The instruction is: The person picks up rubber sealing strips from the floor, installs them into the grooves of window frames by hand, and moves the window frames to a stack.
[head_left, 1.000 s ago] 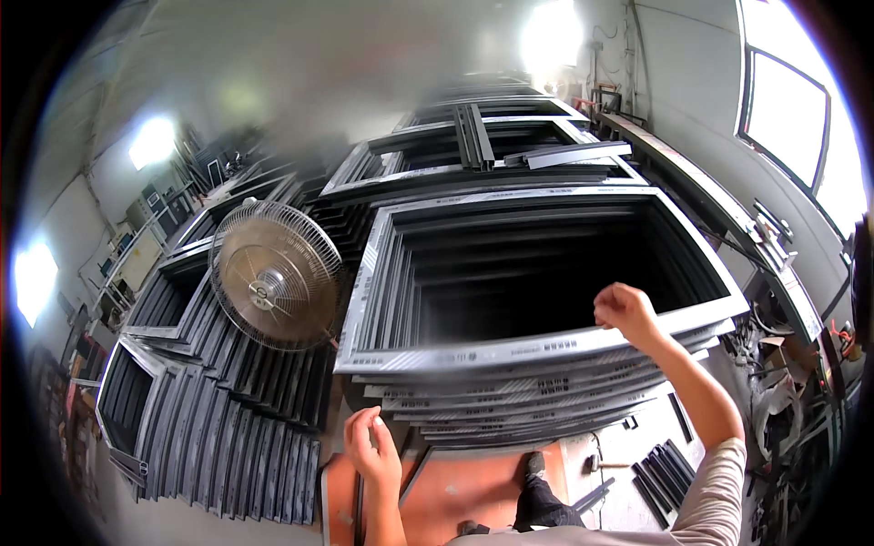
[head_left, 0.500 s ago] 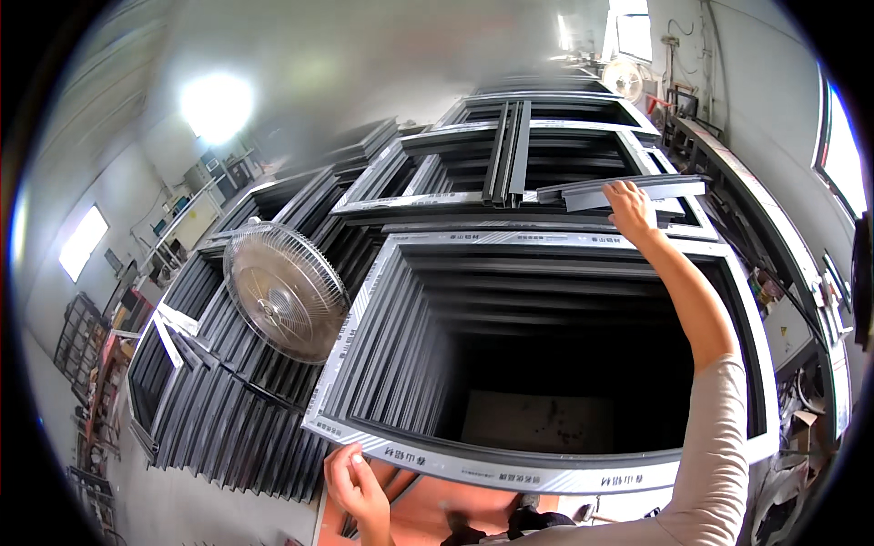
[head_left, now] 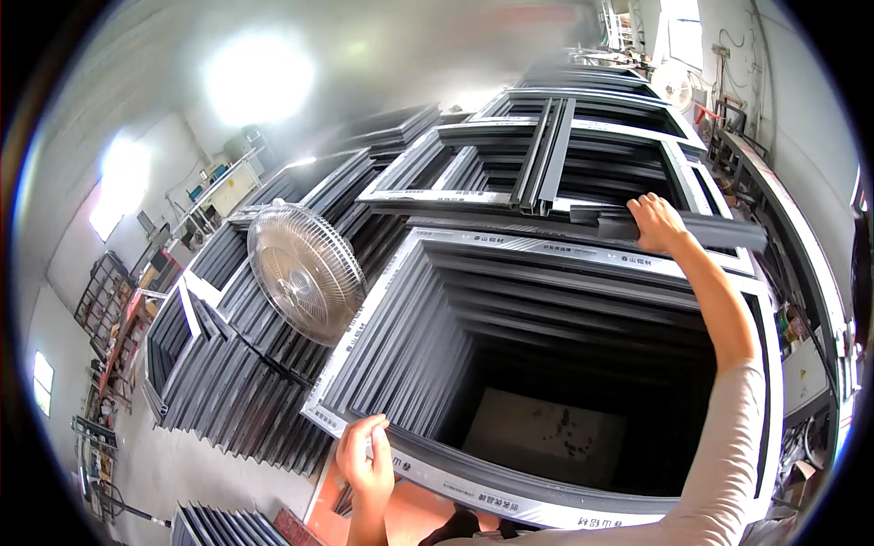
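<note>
My right hand (head_left: 657, 223), its arm stretched forward, is closed over a dark grey metal profile (head_left: 728, 232). This strip lies crosswise beyond the far edge of the nearest window frame (head_left: 496, 502), which tops a deep stack of dark frames. Bands of white printed film cover that frame's upper face. At its near left corner, my left hand (head_left: 367, 455) has its fingers curled in a pinch; whatever they may hold is hidden. Further dark profiles (head_left: 543, 159) lie lengthwise across the stack behind.
A round caged fan (head_left: 303, 273) stands left of the nearest stack. More leaning frames (head_left: 237, 382) fill the left side. A long bench (head_left: 790, 214) runs along the right wall. Orange board (head_left: 414, 510) shows below the near edge, and other frames (head_left: 228, 528) lie at the lower left.
The profile under my right hand has turned from its pale face to a darker side. My left hand has risen closer against the frame's near edge. The whole view has tilted.
</note>
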{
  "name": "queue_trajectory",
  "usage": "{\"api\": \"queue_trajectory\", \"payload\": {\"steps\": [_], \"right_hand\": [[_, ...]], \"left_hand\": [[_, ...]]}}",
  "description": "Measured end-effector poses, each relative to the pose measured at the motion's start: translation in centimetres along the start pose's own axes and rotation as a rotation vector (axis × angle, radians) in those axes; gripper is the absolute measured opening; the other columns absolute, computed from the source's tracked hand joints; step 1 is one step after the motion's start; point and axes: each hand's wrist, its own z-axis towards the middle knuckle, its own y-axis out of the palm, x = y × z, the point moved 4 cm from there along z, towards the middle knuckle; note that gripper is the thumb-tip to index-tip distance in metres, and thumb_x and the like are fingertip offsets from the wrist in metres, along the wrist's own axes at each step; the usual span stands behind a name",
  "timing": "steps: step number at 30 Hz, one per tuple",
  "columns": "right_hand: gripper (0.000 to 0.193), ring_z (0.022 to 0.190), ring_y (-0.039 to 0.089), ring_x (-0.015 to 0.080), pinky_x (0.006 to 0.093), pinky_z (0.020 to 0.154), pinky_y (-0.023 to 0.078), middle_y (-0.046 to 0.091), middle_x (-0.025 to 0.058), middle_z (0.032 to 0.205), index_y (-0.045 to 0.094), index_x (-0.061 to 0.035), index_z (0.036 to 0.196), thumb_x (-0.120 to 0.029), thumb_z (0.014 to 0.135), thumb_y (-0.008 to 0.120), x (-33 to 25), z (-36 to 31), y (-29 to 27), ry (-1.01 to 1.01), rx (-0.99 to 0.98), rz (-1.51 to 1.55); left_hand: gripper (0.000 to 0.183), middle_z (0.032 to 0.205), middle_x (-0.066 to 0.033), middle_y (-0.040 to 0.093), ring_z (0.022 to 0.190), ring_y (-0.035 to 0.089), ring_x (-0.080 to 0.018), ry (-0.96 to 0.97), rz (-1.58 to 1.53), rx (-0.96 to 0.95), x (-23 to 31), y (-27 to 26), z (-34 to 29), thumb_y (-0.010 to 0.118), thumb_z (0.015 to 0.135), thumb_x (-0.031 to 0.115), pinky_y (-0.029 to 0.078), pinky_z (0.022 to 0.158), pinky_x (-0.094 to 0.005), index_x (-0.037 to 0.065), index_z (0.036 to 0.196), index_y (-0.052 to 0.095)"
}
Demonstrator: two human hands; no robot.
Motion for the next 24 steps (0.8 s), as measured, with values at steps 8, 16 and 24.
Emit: {"api": "queue_trajectory", "payload": {"steps": [8, 16, 24], "right_hand": [[0.044, 0.069, 0.065, 0.0252, 0.0328, 0.066, 0.053, 0.067, 0.0119, 0.08, 0.057, 0.0048, 0.105, -0.016, 0.069, 0.071, -9.3, -3.6, -15.1, 0.224, 0.022, 1.141], [0.04, 0.074, 0.064, 0.0234, 0.0357, 0.07, 0.055, 0.064, 0.0138, 0.085, 0.058, 0.0028, 0.106, -0.023, 0.077, 0.068, -26.3, 0.2, -16.6, 0.248, -0.632, 2.063], [0.06, 0.094, 0.063, 0.0235, 0.0372, 0.081, 0.054, 0.063, 0.014, 0.104, 0.054, 0.0, 0.12, -0.042, 0.082, 0.073, -35.5, 2.7, -15.1, 0.17, -0.402, 2.115]], "left_hand": [[0.021, 0.105, -0.007, 0.067, 0.098, 0.063, -0.0142, -0.378, -0.793, -0.469, -0.8, 8.1, 4.8, 0.063, 0.094, 0.009, 0.05, 0.087, -0.0282, 0.001, 0.114, 0.063], [0.071, 0.131, -0.0061, 0.05, 0.121, 0.05, -0.0163, -0.686, -1.813, -1.2, 7.6, 14.6, 6.6, 0.076, 0.085, 0.036, 0.039, 0.107, -0.038, 0.009, 0.138, 0.037], [0.025, 0.093, -0.0053, 0.067, 0.087, 0.066, -0.0183, -0.988, -1.742, -0.909, -1.8, 10.0, 6.7, 0.07, 0.09, 0.022, 0.057, 0.078, -0.0358, 0.008, 0.109, 0.062]]}}
